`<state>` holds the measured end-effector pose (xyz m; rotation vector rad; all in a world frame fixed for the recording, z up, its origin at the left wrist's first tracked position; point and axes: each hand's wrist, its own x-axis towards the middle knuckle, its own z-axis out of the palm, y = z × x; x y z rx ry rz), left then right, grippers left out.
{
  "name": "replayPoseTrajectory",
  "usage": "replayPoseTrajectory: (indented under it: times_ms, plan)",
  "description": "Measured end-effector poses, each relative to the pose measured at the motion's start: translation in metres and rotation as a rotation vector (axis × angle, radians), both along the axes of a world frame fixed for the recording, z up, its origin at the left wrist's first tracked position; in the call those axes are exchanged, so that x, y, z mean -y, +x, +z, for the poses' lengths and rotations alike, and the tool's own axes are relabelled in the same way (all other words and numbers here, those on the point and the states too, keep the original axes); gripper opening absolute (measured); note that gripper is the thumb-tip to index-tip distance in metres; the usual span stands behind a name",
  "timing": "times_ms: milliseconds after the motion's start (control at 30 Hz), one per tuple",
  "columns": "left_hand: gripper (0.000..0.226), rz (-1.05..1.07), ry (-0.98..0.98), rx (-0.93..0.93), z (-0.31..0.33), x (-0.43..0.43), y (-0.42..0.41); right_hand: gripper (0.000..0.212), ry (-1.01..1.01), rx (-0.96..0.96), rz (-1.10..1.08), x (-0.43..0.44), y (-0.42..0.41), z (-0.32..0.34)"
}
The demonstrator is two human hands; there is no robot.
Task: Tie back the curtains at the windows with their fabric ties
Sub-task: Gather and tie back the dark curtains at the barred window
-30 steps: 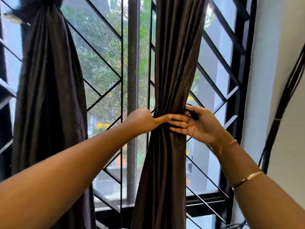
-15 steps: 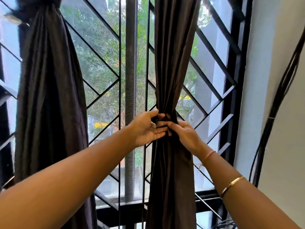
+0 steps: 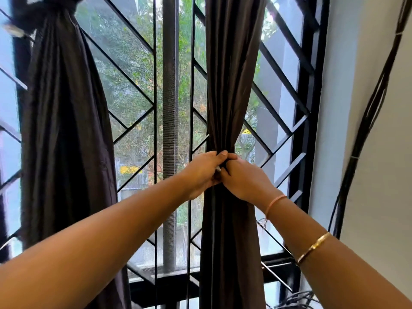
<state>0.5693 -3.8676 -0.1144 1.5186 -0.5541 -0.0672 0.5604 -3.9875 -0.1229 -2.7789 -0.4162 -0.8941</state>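
A dark brown curtain hangs in front of the barred window and is bunched narrow at mid-height. My left hand and my right hand meet at that pinch, fingers closed on a dark fabric tie wrapped around the curtain. Most of the tie is hidden under my fingers. A second dark curtain hangs at the left, gathered near its top by a dark tie.
Black metal window bars run diagonally behind the curtains, with a grey vertical post between them. A white wall stands at the right, with a bundle of black cables running down it.
My right hand has come from behind the curtain's right side to its front, meeting my left hand. The curtain is now pinched tighter, and both hands have closed on the tie.
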Motion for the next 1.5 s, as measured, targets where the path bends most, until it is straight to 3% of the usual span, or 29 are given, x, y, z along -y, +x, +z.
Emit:
replayPoseTrajectory:
  times_ms: [100,167,233,300,367,500,600,733,867,933,1033,1200,1300,1400,1433,1500]
  plan:
    - [0.029,0.084,0.017,0.065,0.000,0.004,0.002,0.032,-0.049,-0.263,0.078,0.000,-0.017,0.022]
    - [0.028,0.110,0.018,0.111,0.000,0.003,0.002,0.019,-0.028,-0.465,0.093,0.002,-0.026,0.036]
    - [0.029,0.141,0.055,0.162,-0.001,0.002,0.003,0.011,0.116,-0.387,0.079,0.008,-0.031,0.048]
    - [0.025,0.184,0.114,0.222,-0.004,0.004,0.006,0.016,0.262,-0.084,0.079,0.011,-0.027,0.055]
    - [0.020,0.209,0.210,0.313,-0.005,0.006,0.003,0.023,0.290,0.056,0.103,0.007,-0.022,0.055]
    - [0.022,0.229,0.481,0.519,-0.005,0.005,0.003,0.039,0.272,-0.029,0.093,-0.004,-0.009,0.053]
    - [0.018,0.340,0.579,0.619,0.000,-0.005,0.001,0.033,0.245,-0.104,0.098,-0.003,-0.008,0.064]
    - [0.007,0.395,0.456,0.620,0.014,-0.019,0.000,0.023,0.261,-0.101,0.197,0.001,-0.011,0.067]
    - [0.003,0.543,0.707,0.865,0.017,-0.025,-0.005,0.017,0.384,-0.109,0.297,0.003,-0.012,0.063]
    - [0.013,0.551,0.788,0.938,0.016,-0.026,-0.007,0.014,0.393,-0.108,0.306,0.005,-0.010,0.062]
    - [0.026,0.521,0.856,0.880,0.024,-0.029,-0.010,0.011,0.373,-0.061,0.294,0.005,-0.009,0.060]
    - [0.013,0.567,1.154,0.738,0.046,-0.031,-0.013,0.019,0.360,0.214,0.275,0.002,-0.011,0.055]
    - [0.010,0.598,1.325,0.634,0.058,-0.027,-0.019,0.012,0.332,0.239,0.349,-0.001,-0.012,0.050]
    - [0.024,0.557,1.429,0.571,0.070,-0.024,-0.017,0.010,0.331,0.216,0.406,-0.005,-0.013,0.044]
    - [0.024,0.490,1.418,0.531,0.074,-0.026,-0.013,0.010,0.347,0.198,0.419,-0.005,-0.012,0.042]
    - [0.027,0.327,1.161,0.306,0.080,-0.035,-0.011,0.011,0.450,0.120,0.470,-0.006,-0.011,0.036]
